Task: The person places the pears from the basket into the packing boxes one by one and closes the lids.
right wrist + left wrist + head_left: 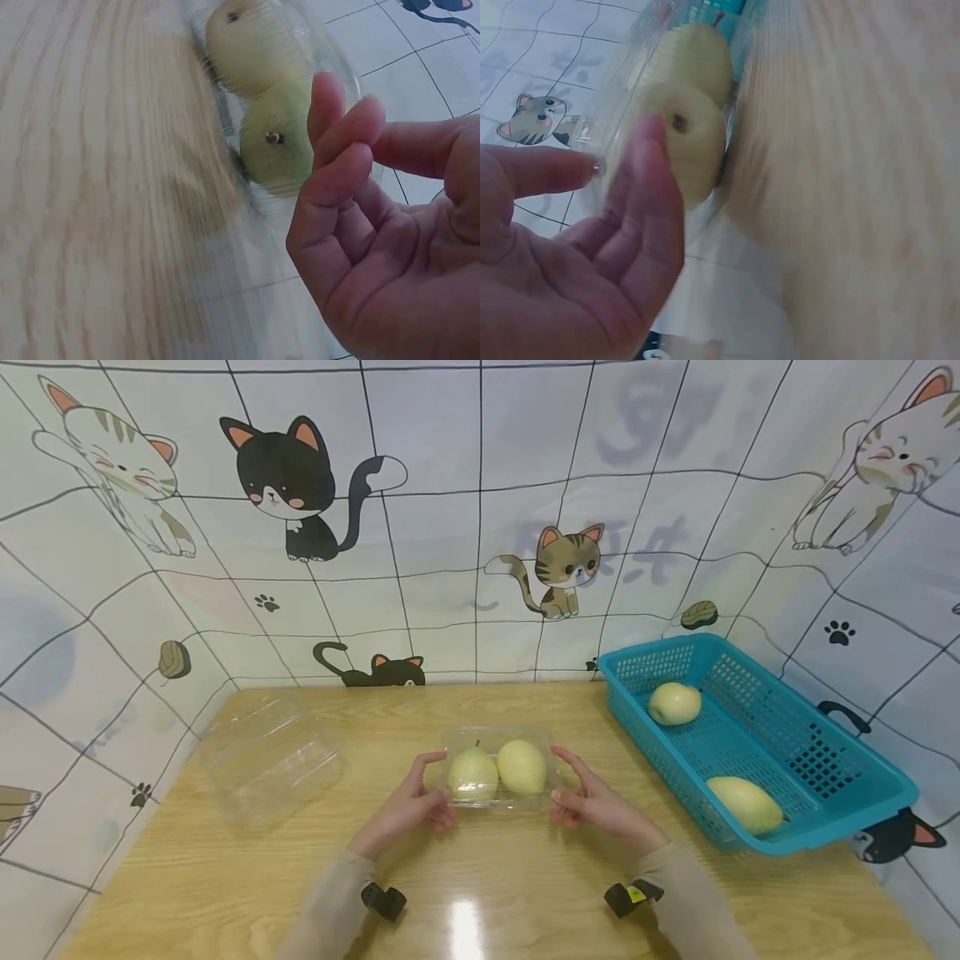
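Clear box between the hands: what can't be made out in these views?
Clear box: in the head view, see-through plastic and reflections obscure its seam; I can't tell whether it's latched.
Nearer fruit: one side is covered by the right hand in the right wrist view.
Left hand: cut off by the left wrist view's left and bottom edges.
Blue basket: cropped by that view's top edge.

A blue basket [723, 743] stands at the table's right, one pear [675, 703] near its far end, a second pear [746, 804] near its close end. A clear tub [270, 760] sits at the left of the wooden table [525, 868]. Behind hangs a white, black-lined sheet [442, 602] printed with cats [566, 564] and paw prints [840, 632].
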`<state>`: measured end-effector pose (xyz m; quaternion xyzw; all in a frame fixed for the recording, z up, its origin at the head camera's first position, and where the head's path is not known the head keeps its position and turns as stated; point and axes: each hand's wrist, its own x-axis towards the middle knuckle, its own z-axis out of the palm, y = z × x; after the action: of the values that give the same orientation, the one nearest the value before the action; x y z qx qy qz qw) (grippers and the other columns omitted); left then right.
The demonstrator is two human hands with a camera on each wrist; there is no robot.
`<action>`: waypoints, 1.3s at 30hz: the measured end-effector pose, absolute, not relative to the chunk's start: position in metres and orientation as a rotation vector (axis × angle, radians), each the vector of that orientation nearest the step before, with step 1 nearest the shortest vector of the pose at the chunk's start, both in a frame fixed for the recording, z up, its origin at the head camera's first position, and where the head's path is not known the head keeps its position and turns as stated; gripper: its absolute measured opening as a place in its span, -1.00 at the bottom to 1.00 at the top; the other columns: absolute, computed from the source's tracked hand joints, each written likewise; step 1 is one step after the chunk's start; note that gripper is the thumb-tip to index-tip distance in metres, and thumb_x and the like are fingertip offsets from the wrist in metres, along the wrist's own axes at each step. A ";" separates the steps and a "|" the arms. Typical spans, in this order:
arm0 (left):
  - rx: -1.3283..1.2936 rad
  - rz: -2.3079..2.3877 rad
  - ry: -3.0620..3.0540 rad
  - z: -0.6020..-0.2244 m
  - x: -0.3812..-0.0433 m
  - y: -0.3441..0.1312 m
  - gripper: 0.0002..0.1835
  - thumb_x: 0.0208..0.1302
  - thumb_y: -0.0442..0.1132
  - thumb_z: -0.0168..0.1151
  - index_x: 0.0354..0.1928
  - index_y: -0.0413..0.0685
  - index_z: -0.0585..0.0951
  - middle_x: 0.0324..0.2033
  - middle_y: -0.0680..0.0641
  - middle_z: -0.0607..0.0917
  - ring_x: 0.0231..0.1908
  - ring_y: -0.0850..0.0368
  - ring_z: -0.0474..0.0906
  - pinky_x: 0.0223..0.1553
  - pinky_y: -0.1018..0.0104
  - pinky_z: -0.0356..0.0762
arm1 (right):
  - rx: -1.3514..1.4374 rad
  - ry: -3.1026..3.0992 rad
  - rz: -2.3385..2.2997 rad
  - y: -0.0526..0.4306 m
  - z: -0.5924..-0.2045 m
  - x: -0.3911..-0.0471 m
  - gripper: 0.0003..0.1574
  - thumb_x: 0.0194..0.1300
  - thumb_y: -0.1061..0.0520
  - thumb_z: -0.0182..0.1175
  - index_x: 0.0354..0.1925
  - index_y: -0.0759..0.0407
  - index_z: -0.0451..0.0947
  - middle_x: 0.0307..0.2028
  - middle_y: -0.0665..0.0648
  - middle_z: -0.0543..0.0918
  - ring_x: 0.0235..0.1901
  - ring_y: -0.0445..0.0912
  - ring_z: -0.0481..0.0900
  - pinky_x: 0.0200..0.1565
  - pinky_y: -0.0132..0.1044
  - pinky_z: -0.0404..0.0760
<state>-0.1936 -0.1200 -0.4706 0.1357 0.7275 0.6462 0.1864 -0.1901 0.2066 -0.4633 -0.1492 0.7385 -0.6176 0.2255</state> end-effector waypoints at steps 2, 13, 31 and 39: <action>0.403 1.756 2.153 -0.467 -0.194 -0.122 -0.33 0.31 -0.42 0.06 0.41 -0.09 0.08 -0.38 -0.34 0.66 -0.40 -0.14 0.65 -0.36 0.13 0.65 | -0.421 2.087 -1.685 0.205 -0.464 -0.189 -0.07 0.46 0.18 0.05 0.51 0.12 -0.29 -0.41 0.35 0.65 -0.56 -0.12 0.44 -0.45 -0.36 0.45; 0.714 1.021 3.002 -0.454 -0.189 -0.115 -0.39 0.23 -0.29 0.26 0.30 -0.30 0.35 0.14 -0.43 0.40 0.08 -0.31 0.43 -0.01 -0.13 0.50 | -0.514 2.869 -1.194 0.187 -0.448 -0.173 -0.31 0.35 0.17 0.19 0.37 0.28 0.23 0.10 0.37 0.45 0.02 0.22 0.49 -0.05 0.08 0.57; 0.977 0.609 3.077 -0.459 -0.187 -0.084 -0.25 0.43 0.03 0.05 0.43 -0.35 0.13 0.43 -0.33 0.02 0.42 -0.23 -0.10 0.29 -0.30 0.01 | -0.762 3.218 -0.622 0.160 -0.456 -0.167 -0.19 0.40 -0.09 0.13 0.41 0.29 0.18 0.39 0.38 0.13 0.37 0.27 0.08 0.27 0.23 0.17; 0.889 0.585 3.073 -0.458 -0.192 -0.082 -0.25 0.46 0.06 -0.03 0.46 -0.29 0.08 0.45 -0.28 -0.01 0.43 -0.19 -0.12 0.27 -0.41 -0.22 | -0.764 3.207 -0.555 0.162 -0.455 -0.176 -0.18 0.42 -0.12 0.08 0.44 0.27 0.14 0.40 0.36 0.12 0.38 0.23 0.07 0.30 0.24 0.07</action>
<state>-0.1924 -0.0816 -0.4583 0.2729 0.9435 0.1797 -0.0553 -0.1763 0.1619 -0.4553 -0.2272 0.9544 -0.1651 -0.1007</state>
